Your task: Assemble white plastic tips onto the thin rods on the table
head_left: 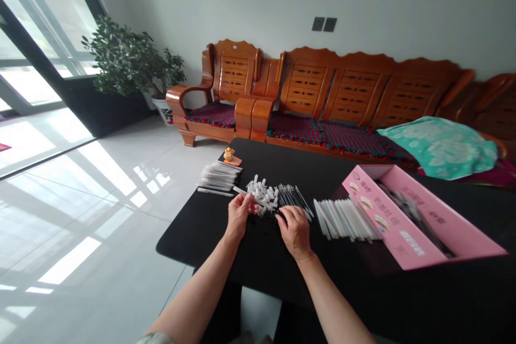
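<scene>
My left hand [238, 216] is closed around a slim whitish pen [239, 190], whose end points up and to the left. Beside it, my right hand [296, 231] has its fingertips pinched together near the tabletop; whatever is between them is too small to make out. Between and beyond the hands lies a loose heap of white pen caps [262, 192]. Dark pen refills [291, 196] with pale tips lie in a bundle behind my right hand. Farther right is a row of translucent white pen barrels [346, 220]. Whitish pens [220, 176] are stacked at the table's left edge.
A pink box [387, 220] with dark and grey contents stands on the black table [209, 242] at the right. A small orange figurine [229, 155] sits at the far left corner. Wooden seats [306, 86] line the wall behind. A potted plant [129, 62] stands left.
</scene>
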The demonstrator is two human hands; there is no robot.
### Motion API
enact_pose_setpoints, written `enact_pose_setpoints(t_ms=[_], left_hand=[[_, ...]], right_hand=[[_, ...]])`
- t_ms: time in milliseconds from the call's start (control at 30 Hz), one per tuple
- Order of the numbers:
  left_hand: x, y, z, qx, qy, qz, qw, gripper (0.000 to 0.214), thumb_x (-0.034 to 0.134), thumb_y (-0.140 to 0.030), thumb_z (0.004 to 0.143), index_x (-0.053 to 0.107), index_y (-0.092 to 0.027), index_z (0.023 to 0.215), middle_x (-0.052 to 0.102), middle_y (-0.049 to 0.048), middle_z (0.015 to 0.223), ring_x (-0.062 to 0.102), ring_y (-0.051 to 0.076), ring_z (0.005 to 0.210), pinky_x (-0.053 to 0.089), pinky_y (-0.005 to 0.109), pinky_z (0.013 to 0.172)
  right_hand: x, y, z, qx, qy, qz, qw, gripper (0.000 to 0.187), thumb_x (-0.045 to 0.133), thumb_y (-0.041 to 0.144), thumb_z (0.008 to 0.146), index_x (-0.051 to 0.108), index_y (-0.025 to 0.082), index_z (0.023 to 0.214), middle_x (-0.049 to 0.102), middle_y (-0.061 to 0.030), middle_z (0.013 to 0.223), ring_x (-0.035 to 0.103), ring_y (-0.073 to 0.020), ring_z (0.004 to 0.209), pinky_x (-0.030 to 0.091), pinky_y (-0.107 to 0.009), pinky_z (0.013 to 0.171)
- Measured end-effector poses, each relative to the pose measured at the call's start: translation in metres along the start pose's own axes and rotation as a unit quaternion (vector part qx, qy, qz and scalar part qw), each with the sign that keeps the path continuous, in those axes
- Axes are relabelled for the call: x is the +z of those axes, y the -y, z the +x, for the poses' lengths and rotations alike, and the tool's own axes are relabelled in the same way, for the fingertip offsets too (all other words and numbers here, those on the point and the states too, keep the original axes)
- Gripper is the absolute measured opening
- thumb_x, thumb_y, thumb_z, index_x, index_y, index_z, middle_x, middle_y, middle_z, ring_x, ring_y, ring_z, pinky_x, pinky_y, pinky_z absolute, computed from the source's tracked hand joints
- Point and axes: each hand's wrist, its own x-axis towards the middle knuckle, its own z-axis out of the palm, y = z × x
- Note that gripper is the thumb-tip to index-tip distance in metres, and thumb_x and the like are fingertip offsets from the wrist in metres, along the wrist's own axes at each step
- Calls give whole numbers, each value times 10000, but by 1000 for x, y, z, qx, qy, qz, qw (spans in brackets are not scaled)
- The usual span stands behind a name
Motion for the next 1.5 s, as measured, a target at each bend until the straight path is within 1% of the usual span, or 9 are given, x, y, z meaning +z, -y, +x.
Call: enact_pose_setpoints(t_ms=[300, 500, 567, 767, 933, 1067, 1233, 1400, 1500], left_hand=[[5, -6, -5, 3, 34, 27, 999, 376, 749, -484, 735, 625, -133, 782, 639, 5, 609, 607, 127, 517, 508, 237, 520], [-12, -9, 9, 107, -168, -56, 978, 411, 691, -516, 779, 580, -144, 913, 633, -9, 650, 638, 122, 571, 520, 225, 555], [-15, -10, 10, 112, -181, -62, 975, 408, 694, -511, 778, 576, -142, 908, 622, -14, 644, 636, 120, 579, 516, 218, 556], [-5, -12, 0, 56, -37, -4, 998, 362, 722, -471, 773, 640, -128, 853, 630, 5, 674, 608, 114, 578, 511, 223, 560], [2, -12, -7, -8, 105, 9, 994, 375, 740, -455, 766, 679, -129, 941, 642, 18, 688, 621, 138, 604, 526, 249, 582], [5, -13, -12, -39, 176, 28, 983, 368, 766, -426, 745, 692, -128, 948, 686, 58, 773, 650, 161, 639, 545, 275, 605], [7, -16, -16, -43, 201, 44, 978, 333, 803, -379, 710, 729, -107, 886, 688, 69, 728, 633, 149, 617, 538, 265, 615], [7, -19, -12, -17, 144, -6, 989, 437, 780, -415, 727, 711, -140, 1061, 686, 54, 821, 621, 131, 623, 527, 247, 583], [5, -19, -10, -14, 127, -29, 991, 392, 748, -442, 759, 711, -132, 997, 662, 39, 779, 606, 126, 619, 514, 237, 567]], right_hand=[[-4, 5, 3, -24, 10, 42, 999, 160, 498, 170, 950, 654, 183, 915, 668, -84, 927, 590, -214, 930, 479, -393, 864], [-13, -22, -5, 59, -82, 1, 995, 172, 487, 200, 944, 643, 188, 870, 651, -92, 908, 579, -217, 892, 482, -394, 831], [-15, -30, -8, 87, -106, -31, 990, 163, 497, 207, 931, 630, 190, 837, 643, -93, 890, 570, -222, 871, 478, -391, 806], [-11, -34, -11, 109, -93, -84, 986, 160, 512, 175, 886, 594, 190, 749, 630, -94, 846, 556, -229, 824, 466, -393, 781], [-13, -20, -5, 64, -100, -37, 992, 128, 516, 211, 925, 620, 162, 980, 642, -113, 925, 567, -243, 906, 469, -415, 836], [-15, 0, 0, 2, -45, 15, 999, 168, 509, 210, 945, 610, 156, 1068, 654, -103, 937, 573, -231, 914, 462, -407, 863], [-10, 15, 3, -44, 30, 6, 999, 142, 502, 223, 956, 632, 177, 920, 637, -74, 819, 558, -221, 834, 442, -381, 793], [-10, 13, 1, -42, 29, -7, 999, 171, 494, 198, 960, 620, 188, 844, 622, -62, 775, 558, -213, 818, 436, -375, 794], [-10, 12, 0, -44, 31, -10, 999, 166, 500, 202, 958, 619, 186, 843, 629, -65, 773, 566, -216, 817, 444, -379, 797]])
